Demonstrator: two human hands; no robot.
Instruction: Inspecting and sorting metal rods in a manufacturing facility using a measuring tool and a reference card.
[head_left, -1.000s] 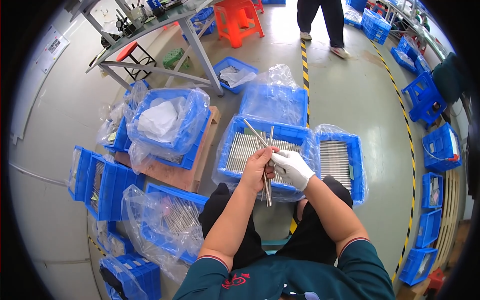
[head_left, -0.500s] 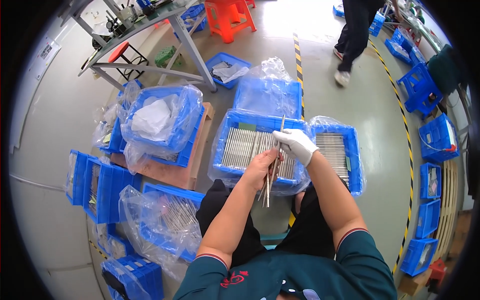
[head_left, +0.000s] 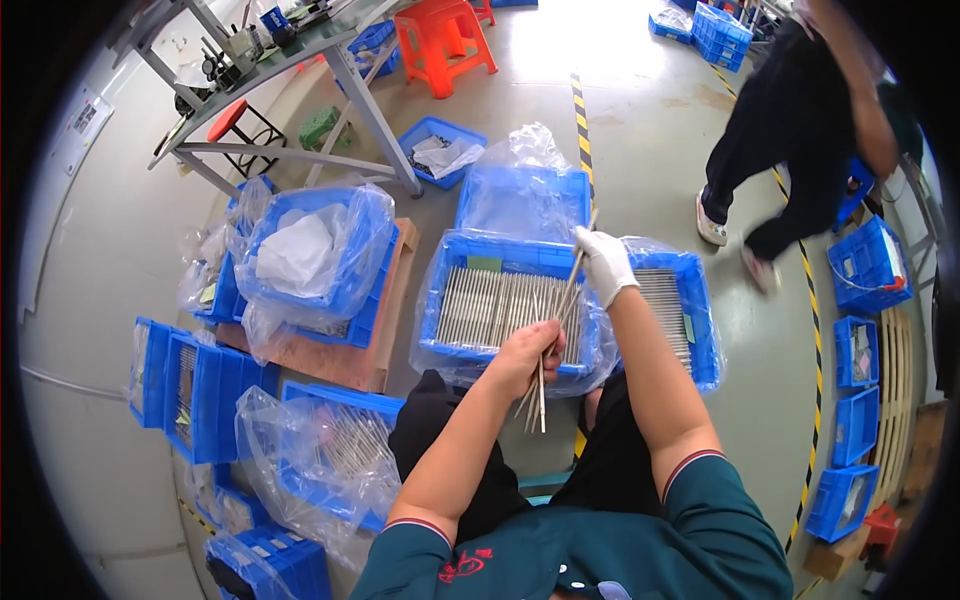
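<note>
Metal rods (head_left: 542, 402) at twelve o'clock, over blue crate (head_left: 540, 267). My bare left hand (head_left: 530, 355) clasps them; gloved right hand (head_left: 605, 266) at upper ends, can't tell if pinching. Best: snug grip, rods parallel.

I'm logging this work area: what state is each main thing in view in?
Left hand: bare, closed around metal rods
Right hand: gloved, at the rods' upper part; grip unclear
Metal rods: bunched, lower ends splayed
Centre bin: open, holding lined-up rods
Right bin: open, holding side-by-side rods
Lower-left bin: open, holding jumbled rods
Large red stool: upright, unoccupied
Person at right: upright, one foot blurred
</note>
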